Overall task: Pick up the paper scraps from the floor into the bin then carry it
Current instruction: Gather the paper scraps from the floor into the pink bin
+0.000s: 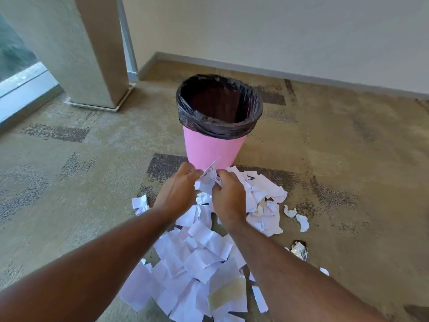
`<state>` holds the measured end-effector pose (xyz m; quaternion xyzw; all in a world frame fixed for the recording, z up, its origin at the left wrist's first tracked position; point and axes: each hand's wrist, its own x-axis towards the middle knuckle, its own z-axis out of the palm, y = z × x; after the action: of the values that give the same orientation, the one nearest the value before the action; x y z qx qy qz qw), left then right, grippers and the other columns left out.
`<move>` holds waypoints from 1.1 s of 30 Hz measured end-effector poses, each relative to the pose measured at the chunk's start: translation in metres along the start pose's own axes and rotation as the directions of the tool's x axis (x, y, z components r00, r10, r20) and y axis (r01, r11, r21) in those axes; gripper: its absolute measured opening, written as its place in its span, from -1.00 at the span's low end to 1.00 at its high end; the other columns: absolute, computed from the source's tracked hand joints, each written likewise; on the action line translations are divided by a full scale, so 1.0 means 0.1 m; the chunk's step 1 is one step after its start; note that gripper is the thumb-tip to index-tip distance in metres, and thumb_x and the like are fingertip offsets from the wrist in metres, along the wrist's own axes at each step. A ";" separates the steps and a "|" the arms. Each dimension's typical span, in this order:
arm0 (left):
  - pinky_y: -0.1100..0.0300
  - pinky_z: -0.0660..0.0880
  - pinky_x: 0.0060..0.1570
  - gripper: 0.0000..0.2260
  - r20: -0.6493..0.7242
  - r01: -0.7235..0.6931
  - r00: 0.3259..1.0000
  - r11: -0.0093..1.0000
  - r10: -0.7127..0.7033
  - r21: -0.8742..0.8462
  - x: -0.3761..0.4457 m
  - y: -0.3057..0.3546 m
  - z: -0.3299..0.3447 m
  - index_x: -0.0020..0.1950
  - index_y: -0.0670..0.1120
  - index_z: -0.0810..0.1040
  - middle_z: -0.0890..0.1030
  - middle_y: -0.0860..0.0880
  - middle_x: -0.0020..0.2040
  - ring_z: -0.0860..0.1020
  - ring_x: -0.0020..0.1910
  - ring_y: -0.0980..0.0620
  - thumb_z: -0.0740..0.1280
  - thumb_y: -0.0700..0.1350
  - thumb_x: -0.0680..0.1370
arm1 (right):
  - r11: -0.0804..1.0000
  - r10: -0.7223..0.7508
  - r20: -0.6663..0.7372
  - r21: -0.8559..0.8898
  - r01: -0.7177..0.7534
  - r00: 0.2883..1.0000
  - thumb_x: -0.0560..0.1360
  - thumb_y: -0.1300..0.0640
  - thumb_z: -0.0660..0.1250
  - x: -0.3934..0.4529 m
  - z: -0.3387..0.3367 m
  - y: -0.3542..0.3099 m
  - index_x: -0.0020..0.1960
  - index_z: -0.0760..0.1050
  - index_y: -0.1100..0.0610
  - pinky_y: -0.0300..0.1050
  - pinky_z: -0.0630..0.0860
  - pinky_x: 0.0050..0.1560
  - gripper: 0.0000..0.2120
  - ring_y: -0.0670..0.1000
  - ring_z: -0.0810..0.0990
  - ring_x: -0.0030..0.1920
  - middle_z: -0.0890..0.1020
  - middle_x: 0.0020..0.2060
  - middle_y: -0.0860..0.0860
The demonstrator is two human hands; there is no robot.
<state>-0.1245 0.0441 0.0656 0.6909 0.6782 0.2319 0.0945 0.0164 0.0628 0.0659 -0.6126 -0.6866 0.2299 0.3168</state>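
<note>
A pink bin (210,151) stands upright on the carpet (336,159), near the corner where a pale wall (278,31) meets a square pillar (76,54). A black bag (220,126) lines the bin, folded over its rim, and the inside looks dark, so what lies in it cannot be told. Just in front of the bin's base, both hands meet over the floor. The left hand (177,189) and the right hand (228,196) are close together, fingers curled, and between them they grip a small bunch of white paper (209,177), with one thin piece sticking up against the pink side of the bin. The bunch is held low, below the rim and not over the opening. Both bare forearms reach in from the bottom edge of the view. Under and around them a big heap of paper scraps (197,263) covers the carpet, running from the foot of the bin back toward the person, most pieces white and creased, one yellowish piece (228,295) lying near the bottom. A few loose bits lie apart on the right, among them two curled white pieces (299,217) and a crumpled silvery wrapper (299,249). One more scrap (140,204) sits alone just left of the left wrist. At the far left, a window (14,59) reaches down to the floor.
</note>
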 end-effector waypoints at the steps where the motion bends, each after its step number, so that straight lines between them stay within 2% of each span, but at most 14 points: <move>1: 0.03 0.48 -0.37 -0.60 -0.028 -0.001 1.000 1.000 0.002 0.005 0.03 0.04 -0.06 0.17 0.02 0.58 0.45 0.00 0.11 0.56 -0.25 -0.19 0.30 -0.39 0.46 | 1.000 -0.019 -0.028 0.012 0.020 0.999 0.53 0.35 0.28 0.03 -0.04 -0.05 0.22 0.58 0.13 -0.04 0.53 0.01 -0.69 0.12 0.60 0.07 0.63 0.09 0.05; 4: 0.01 0.52 -0.37 -0.62 -0.131 0.003 0.991 1.000 0.000 0.027 0.16 0.17 -0.27 0.18 0.09 0.59 0.45 0.05 0.10 0.53 -0.27 -0.14 0.32 -0.32 0.50 | 0.995 -0.095 -0.104 0.023 0.098 0.990 0.50 0.36 0.28 0.17 -0.20 -0.23 0.17 0.58 0.14 -0.03 0.49 -0.08 -0.69 0.12 0.56 0.00 0.60 0.04 0.06; 7: -0.03 0.53 -0.33 -0.58 -0.213 -0.007 0.977 1.000 0.007 0.002 0.32 0.29 -0.48 0.24 0.06 0.61 0.49 0.04 0.05 0.55 -0.23 -0.17 0.26 -0.32 0.49 | 0.982 -0.172 -0.165 0.051 0.183 0.971 0.48 0.39 0.27 0.35 -0.39 -0.41 0.14 0.59 0.17 -0.05 0.45 -0.15 -0.70 0.11 0.53 -0.05 0.57 -0.02 0.07; 12: 0.02 0.48 -0.36 -0.60 -0.332 -0.119 0.936 0.993 0.115 0.009 0.68 0.56 -0.85 0.25 -0.07 0.61 0.52 -0.04 0.02 0.55 -0.20 -0.14 0.24 -0.35 0.48 | 0.963 -0.245 -0.260 0.045 0.265 0.934 0.49 0.40 0.27 0.73 -0.73 -0.63 0.22 0.59 0.16 -0.21 0.36 -0.07 -0.64 0.08 0.56 0.03 0.59 0.09 0.06; 17: 0.12 0.32 -0.38 -0.61 -0.384 -0.145 0.911 0.988 0.152 0.048 1.12 0.74 -1.07 0.27 -0.07 0.59 0.52 -0.07 0.08 0.50 -0.22 -0.12 0.27 -0.35 0.49 | 0.961 -0.256 -0.310 0.023 0.276 0.916 0.52 0.40 0.26 1.13 -0.93 -0.76 0.25 0.59 0.14 -0.26 0.34 -0.09 -0.63 -0.02 0.51 -0.01 0.58 0.09 0.04; 20: 0.12 0.28 -0.35 -0.58 -0.376 -0.136 0.915 0.989 0.149 0.063 1.39 0.77 -1.09 0.32 -0.03 0.58 0.52 -0.07 0.11 0.46 -0.23 -0.10 0.26 -0.35 0.52 | 0.967 -0.231 -0.324 0.023 0.252 0.917 0.56 0.34 0.28 1.38 -0.92 -0.77 0.22 0.59 0.13 -0.17 0.42 -0.10 -0.71 0.06 0.54 0.02 0.58 0.06 0.05; 24: -0.08 0.52 -0.27 -0.61 -0.341 -0.132 0.928 0.989 0.149 0.072 1.67 0.75 -1.00 0.33 0.00 0.57 0.50 -0.07 0.10 0.55 -0.13 -0.18 0.25 -0.30 0.55 | 0.971 -0.197 -0.316 0.068 0.230 0.928 0.56 0.31 0.28 1.66 -0.87 -0.73 0.19 0.61 0.14 -0.10 0.43 -0.11 -0.74 0.10 0.53 -0.02 0.59 0.01 0.09; 30: 0.02 0.47 -0.32 -0.70 -0.298 -0.107 0.946 0.991 0.125 0.077 1.99 0.66 -0.75 0.28 0.00 0.56 0.45 -0.03 0.04 0.52 -0.18 -0.11 0.30 -0.22 0.57 | 0.984 -0.149 -0.181 0.075 0.164 0.972 0.52 0.32 0.29 1.98 -0.70 -0.60 0.08 0.62 0.10 0.11 0.58 -0.03 -0.76 0.12 0.58 -0.04 0.65 -0.10 0.06; 33: 0.03 0.44 -0.31 -0.74 -0.283 -0.064 0.956 0.997 0.075 0.048 2.10 0.64 -0.66 0.24 -0.03 0.57 0.45 -0.05 0.03 0.50 -0.21 -0.10 0.29 -0.24 0.58 | 0.988 -0.136 -0.093 0.066 0.143 0.986 0.49 0.35 0.27 2.06 -0.65 -0.55 0.13 0.58 0.10 0.08 0.58 0.01 -0.72 0.10 0.60 -0.03 0.65 -0.07 0.05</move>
<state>-0.1030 0.2342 0.1921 0.6755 0.6643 0.3189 -0.0252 0.0152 0.2538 0.1815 -0.5606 -0.7043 0.2047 0.3844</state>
